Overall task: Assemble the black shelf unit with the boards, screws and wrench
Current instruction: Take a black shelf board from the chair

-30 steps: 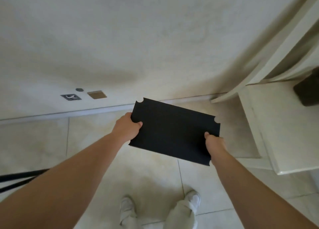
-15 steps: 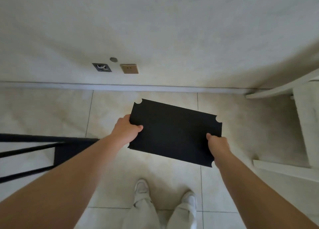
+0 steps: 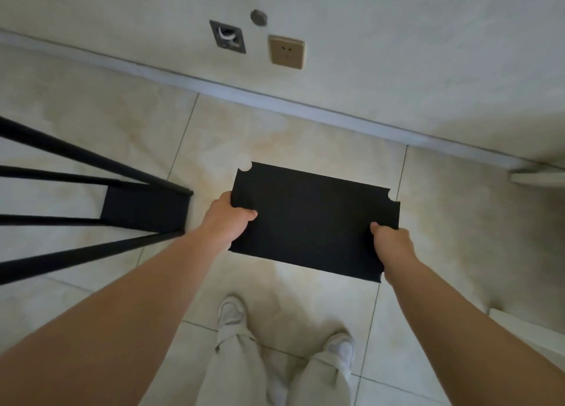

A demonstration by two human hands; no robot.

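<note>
A flat black shelf board (image 3: 315,219) with notched corners is held level above the tiled floor. My left hand (image 3: 227,219) grips its left edge, thumb on top. My right hand (image 3: 391,246) grips its near right corner, thumb on top. The black shelf frame (image 3: 143,210), with thin metal legs and one board fitted, lies on its side at the left, a little apart from the held board. No screws or wrench are in view.
A wall with a skirting board (image 3: 275,100) runs across the back, carrying a socket (image 3: 286,52) and an open wall box (image 3: 227,37). White furniture (image 3: 538,178) shows at the right edge. My feet (image 3: 232,312) stand below the board.
The view has swung left: the black frame has come further into view at the left and the white furniture has slid off to the right. Both hands still hold the board.
</note>
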